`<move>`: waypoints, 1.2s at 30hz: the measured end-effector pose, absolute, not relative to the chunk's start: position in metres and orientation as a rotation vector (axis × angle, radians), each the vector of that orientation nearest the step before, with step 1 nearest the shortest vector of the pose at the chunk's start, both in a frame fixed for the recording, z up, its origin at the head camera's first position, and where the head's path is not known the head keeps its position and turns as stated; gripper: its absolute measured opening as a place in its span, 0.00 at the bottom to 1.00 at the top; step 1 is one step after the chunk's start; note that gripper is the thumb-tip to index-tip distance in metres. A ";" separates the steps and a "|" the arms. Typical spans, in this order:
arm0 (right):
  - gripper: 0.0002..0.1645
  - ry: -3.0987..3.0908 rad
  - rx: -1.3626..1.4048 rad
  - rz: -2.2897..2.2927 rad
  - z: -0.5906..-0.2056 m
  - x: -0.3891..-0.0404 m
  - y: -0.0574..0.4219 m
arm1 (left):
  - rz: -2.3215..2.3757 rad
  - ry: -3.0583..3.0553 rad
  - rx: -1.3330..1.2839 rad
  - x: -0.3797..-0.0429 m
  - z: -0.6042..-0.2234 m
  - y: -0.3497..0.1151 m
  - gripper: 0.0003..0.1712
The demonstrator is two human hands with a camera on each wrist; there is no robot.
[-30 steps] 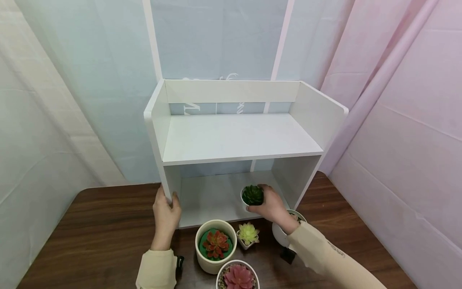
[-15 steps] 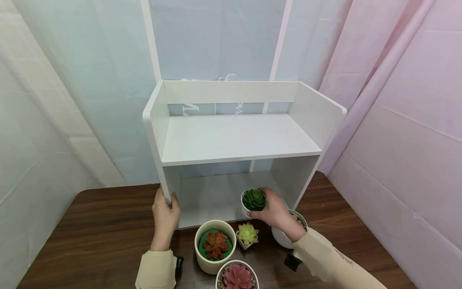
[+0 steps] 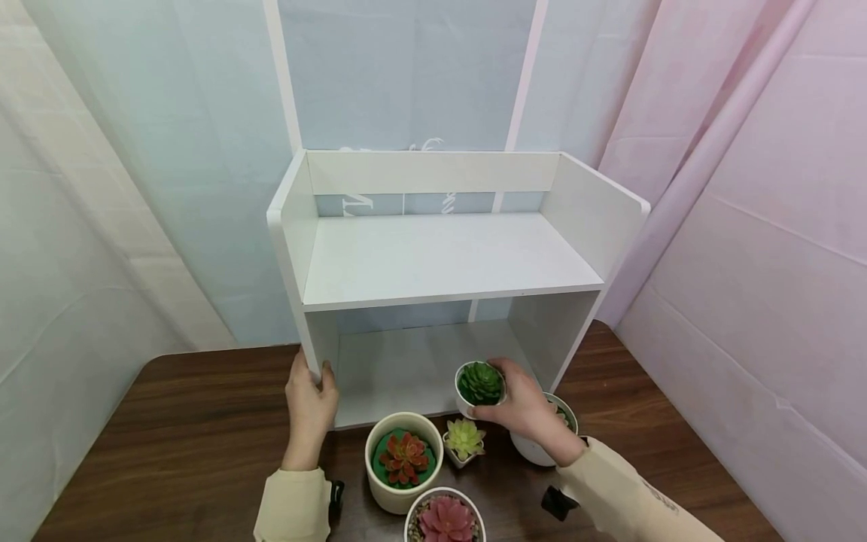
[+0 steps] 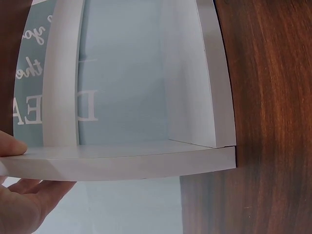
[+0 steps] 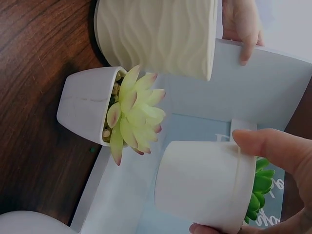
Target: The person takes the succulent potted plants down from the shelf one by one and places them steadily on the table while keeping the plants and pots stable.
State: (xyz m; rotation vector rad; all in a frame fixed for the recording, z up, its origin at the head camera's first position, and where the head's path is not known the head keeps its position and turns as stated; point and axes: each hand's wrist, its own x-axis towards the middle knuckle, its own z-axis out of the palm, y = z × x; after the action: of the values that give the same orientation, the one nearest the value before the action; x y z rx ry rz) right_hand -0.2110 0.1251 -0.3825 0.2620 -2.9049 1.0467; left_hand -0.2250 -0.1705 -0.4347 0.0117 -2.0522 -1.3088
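Observation:
My left hand grips the front edge of the left side panel of a white two-tier shelf. In the left wrist view the thumb lies on one face of that panel and the fingers on the other. My right hand holds a white pot with a green succulent by its rim, over the front of the lower shelf. The right wrist view shows the white pot between thumb and fingers. Just in front of it stands a small white square pot with a yellow-green succulent.
A cream pot with a red succulent stands before the shelf. Nearer is a white pot with a pink succulent. Another white pot sits partly hidden under my right forearm. All stand on a dark wooden table.
My right hand has drawn the green succulent's pot slightly toward me and to the right, to the lower shelf's front edge. The left hand keeps its grip on the side panel.

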 end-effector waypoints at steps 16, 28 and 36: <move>0.47 -2.892 0.308 1.040 -0.382 -0.196 0.134 | -1.307 -2.054 0.022 -0.225 -0.435 -0.170 0.25; 0.47 -2.879 0.313 1.013 -0.383 -0.186 0.139 | -1.312 -2.064 0.028 -0.224 -0.435 -0.171 0.24; 0.47 -2.877 0.324 1.058 -0.382 -0.183 0.142 | -1.301 -2.061 0.022 -0.224 -0.434 -0.171 0.25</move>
State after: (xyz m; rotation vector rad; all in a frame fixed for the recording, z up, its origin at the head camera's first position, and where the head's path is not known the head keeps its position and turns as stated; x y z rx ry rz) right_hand -0.1832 0.1422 -0.3820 0.3245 -2.8775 1.0576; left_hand -0.2244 -0.1708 -0.4335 0.0219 -2.0613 -1.3007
